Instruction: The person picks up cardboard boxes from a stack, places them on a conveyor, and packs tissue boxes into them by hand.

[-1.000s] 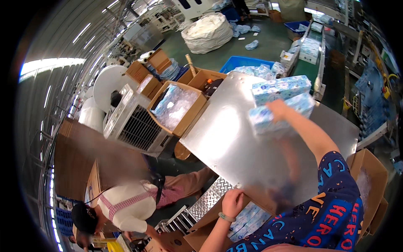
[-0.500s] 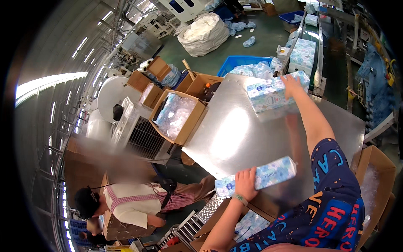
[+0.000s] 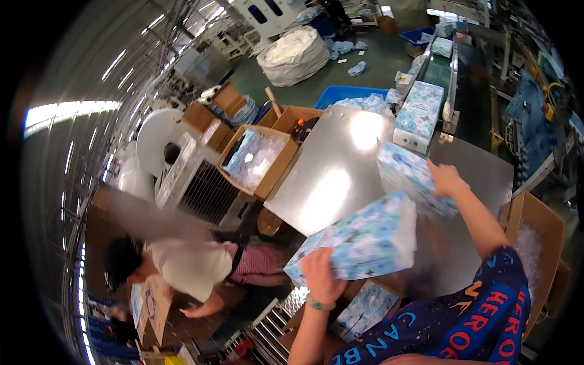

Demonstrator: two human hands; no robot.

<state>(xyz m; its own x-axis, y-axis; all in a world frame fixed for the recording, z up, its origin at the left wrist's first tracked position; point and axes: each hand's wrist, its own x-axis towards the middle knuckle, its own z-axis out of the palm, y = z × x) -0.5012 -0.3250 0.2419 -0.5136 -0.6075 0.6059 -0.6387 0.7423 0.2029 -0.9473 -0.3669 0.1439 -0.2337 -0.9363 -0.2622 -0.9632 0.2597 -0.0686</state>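
My left hand (image 3: 322,277) grips the near end of a long blue-and-white floral wrapped pack (image 3: 359,240), tilted up over the near edge of the metal table. My right hand (image 3: 447,179) has its fingers around a second floral wrapped pack (image 3: 407,173), which stands at the table's right part, blurred by motion. The two packs are close together. Below my left hand, an open carton holds more floral packs (image 3: 368,310). At the table's far edge, another floral pack (image 3: 420,109) sits at the end of the conveyor.
The shiny metal table (image 3: 316,164) lies before me. A blue bin (image 3: 334,91) of packs stands beyond it. Cartons (image 3: 274,173) of clear plastic stand left and right. A co-worker (image 3: 182,261) bends over a carton at lower left, beside a roller conveyor (image 3: 267,331).
My right hand has drawn its pack nearer from the far edge. My left hand has tipped its pack up, broad side showing. A pack on the conveyor has come to the table. The co-worker has leaned left.
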